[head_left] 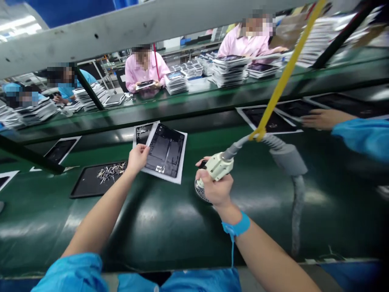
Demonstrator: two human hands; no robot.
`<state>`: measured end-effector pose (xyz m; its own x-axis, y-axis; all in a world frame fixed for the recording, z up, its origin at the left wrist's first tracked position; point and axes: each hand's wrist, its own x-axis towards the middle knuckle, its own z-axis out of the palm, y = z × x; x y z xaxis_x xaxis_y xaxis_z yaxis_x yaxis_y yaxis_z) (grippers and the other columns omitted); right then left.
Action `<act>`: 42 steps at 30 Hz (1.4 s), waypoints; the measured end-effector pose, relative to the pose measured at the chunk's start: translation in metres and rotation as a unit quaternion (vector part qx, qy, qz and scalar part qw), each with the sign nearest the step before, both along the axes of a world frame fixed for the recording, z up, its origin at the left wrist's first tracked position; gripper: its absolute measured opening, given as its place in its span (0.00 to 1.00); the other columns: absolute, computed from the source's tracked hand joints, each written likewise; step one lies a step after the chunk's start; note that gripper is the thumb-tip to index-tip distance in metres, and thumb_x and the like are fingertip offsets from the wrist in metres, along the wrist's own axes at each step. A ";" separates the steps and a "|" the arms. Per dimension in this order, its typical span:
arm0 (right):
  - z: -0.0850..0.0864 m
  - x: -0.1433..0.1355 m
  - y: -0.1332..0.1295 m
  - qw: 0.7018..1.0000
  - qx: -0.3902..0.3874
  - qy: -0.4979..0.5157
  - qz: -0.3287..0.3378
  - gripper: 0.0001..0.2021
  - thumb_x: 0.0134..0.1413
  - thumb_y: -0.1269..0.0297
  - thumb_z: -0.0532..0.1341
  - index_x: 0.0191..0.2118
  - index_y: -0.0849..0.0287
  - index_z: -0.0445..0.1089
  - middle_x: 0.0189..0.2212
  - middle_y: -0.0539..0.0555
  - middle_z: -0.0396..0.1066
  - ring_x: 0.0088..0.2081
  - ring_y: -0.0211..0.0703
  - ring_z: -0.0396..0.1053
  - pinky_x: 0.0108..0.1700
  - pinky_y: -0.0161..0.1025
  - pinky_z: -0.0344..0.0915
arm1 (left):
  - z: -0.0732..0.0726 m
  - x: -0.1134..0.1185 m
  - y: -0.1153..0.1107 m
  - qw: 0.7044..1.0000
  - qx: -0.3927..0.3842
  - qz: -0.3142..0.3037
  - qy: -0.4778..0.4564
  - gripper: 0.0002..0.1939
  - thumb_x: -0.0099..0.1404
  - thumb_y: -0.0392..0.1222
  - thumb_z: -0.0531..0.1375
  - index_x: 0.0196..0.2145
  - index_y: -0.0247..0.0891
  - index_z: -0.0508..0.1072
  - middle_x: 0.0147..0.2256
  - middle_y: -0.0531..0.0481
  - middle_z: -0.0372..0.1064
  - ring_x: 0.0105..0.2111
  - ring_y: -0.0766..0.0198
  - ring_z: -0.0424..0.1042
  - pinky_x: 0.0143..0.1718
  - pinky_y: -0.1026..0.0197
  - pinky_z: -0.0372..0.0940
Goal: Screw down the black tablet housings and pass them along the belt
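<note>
My left hand (138, 159) pinches the left edge of a tablet-like black panel (166, 152) with a white border, which is tilted up off the green bench. A second dark panel (142, 132) lies partly hidden behind it. My right hand (216, 188) is wrapped round a cream-coloured corded tool (221, 166), whose exact kind I cannot make out. A grey cable runs from its back end, and a yellow strap (281, 87) holds that cable up. Under my right hand shows a round perforated metal piece (201, 192); whether it joins the tool is hidden.
A black tray (88, 182) with many small metal parts lies beside my left forearm. A co-worker's hand (328, 118) reaches over panels at the right. The thick grey cable (297, 215) hangs at the right. Across the bench, people sit among stacked panels (229, 71).
</note>
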<state>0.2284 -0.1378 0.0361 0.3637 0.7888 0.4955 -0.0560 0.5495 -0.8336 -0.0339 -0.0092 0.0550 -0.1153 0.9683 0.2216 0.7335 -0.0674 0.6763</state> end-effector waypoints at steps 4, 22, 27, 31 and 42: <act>-0.008 0.004 0.000 0.999 -0.007 -0.045 -0.005 0.12 0.57 0.62 0.69 0.46 0.55 0.72 0.37 0.53 0.78 0.26 0.37 0.73 0.29 0.36 0.73 | -0.014 0.061 0.063 0.997 0.004 0.057 -0.045 0.11 0.69 0.43 0.57 0.40 0.34 0.77 0.37 0.43 0.79 0.38 0.58 0.78 0.41 0.61 0.68; -0.016 0.007 0.005 0.995 -0.032 -0.089 -0.012 0.12 0.59 0.57 0.68 0.47 0.53 0.73 0.38 0.54 0.78 0.35 0.45 0.78 0.37 0.41 0.76 | 0.001 0.000 0.077 0.898 -0.138 -0.176 0.378 0.14 0.64 0.33 0.62 0.46 0.38 0.80 0.50 0.41 0.77 0.52 0.50 0.76 0.59 0.55 0.66; -0.015 0.007 0.008 0.994 -0.024 -0.100 -0.027 0.12 0.59 0.57 0.67 0.47 0.54 0.73 0.36 0.54 0.79 0.35 0.45 0.78 0.38 0.42 0.76 | -0.008 -0.004 0.070 0.850 -0.149 -0.188 0.469 0.19 0.64 0.27 0.58 0.52 0.34 0.76 0.54 0.34 0.71 0.52 0.50 0.76 0.57 0.53 0.67; -0.014 0.009 0.010 0.993 -0.022 -0.110 -0.040 0.11 0.59 0.57 0.67 0.45 0.55 0.73 0.35 0.53 0.78 0.34 0.44 0.77 0.39 0.42 0.76 | -0.010 0.001 0.074 0.836 -0.140 -0.175 0.501 0.20 0.65 0.25 0.56 0.54 0.31 0.73 0.54 0.30 0.70 0.52 0.48 0.76 0.54 0.52 0.69; -0.010 0.009 0.015 0.991 -0.020 -0.119 -0.051 0.10 0.59 0.56 0.66 0.41 0.56 0.74 0.32 0.53 0.78 0.31 0.44 0.76 0.38 0.42 0.75 | 0.040 -0.001 0.038 0.822 -0.105 -0.226 0.512 0.12 0.65 0.29 0.56 0.42 0.35 0.76 0.46 0.38 0.77 0.49 0.51 0.76 0.51 0.57 0.67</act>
<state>0.2371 -0.1231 0.0257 0.3193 0.7749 0.5456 0.2001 0.5076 -0.8380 -0.0345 0.0287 0.0947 0.4100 0.8901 -0.1990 0.8577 -0.4505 -0.2478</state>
